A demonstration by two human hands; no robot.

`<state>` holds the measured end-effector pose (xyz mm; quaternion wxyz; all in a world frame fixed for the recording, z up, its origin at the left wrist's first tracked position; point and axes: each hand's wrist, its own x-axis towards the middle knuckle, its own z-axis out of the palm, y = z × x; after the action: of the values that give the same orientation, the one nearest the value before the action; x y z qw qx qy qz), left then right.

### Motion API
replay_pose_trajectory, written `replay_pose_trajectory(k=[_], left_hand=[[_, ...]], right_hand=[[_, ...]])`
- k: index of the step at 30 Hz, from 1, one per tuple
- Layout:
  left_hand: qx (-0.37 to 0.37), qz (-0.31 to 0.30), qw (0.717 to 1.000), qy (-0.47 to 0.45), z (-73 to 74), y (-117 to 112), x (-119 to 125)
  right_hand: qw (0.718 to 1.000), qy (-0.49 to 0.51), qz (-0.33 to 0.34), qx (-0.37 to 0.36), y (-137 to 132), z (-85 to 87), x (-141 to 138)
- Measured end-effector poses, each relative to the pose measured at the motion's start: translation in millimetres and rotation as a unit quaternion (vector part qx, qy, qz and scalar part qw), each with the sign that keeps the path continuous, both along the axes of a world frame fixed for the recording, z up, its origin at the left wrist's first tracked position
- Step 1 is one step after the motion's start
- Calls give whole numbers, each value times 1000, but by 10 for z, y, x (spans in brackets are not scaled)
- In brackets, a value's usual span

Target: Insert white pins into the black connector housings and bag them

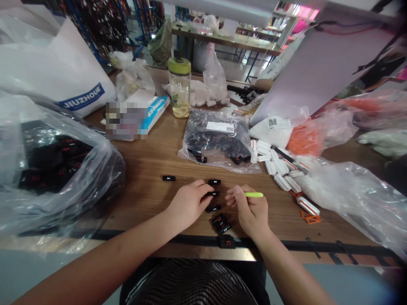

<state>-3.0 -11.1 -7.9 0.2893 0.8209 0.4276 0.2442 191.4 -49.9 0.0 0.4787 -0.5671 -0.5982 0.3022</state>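
My left hand (pixel 191 201) pinches a small black plastic part (pixel 215 193) with two pale dots on it, just above the wooden table. In my right hand (pixel 252 209) is a thin tool with a yellow-green handle (pixel 253 195); its fine tip points left toward that part, and I cannot tell whether it touches. Similar black parts lie close by, one behind (pixel 214 181), one in front (pixel 213 208) and one farther left (pixel 168 178). Nearer the table edge are a black connector with red detail (pixel 221 223) and a black block with a red mark (pixel 227 242).
A clear bag of black parts (pixel 219 140) lies behind my hands. Another open plastic bag (pixel 60 169) of black parts stands left. White pieces (pixel 278 167), orange frames (pixel 310 218) and plastic bags (pixel 352 199) crowd the right. A green-lidded bottle (pixel 179 87) stands at the back.
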Motion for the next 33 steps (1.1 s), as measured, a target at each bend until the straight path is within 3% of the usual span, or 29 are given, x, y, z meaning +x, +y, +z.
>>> replay_pose_trajectory(k=[21, 28, 33], left_hand=[[-34, 5, 999, -4, 21, -7, 16], [-35, 15, 999, -12, 21, -29, 11], [-41, 13, 999, -17, -9, -27, 12]], right_hand=[[995, -82, 45, -23, 21, 19, -36], [1000, -27, 9, -3, -33, 5, -57], [999, -29, 23, -2, -29, 4, -71]])
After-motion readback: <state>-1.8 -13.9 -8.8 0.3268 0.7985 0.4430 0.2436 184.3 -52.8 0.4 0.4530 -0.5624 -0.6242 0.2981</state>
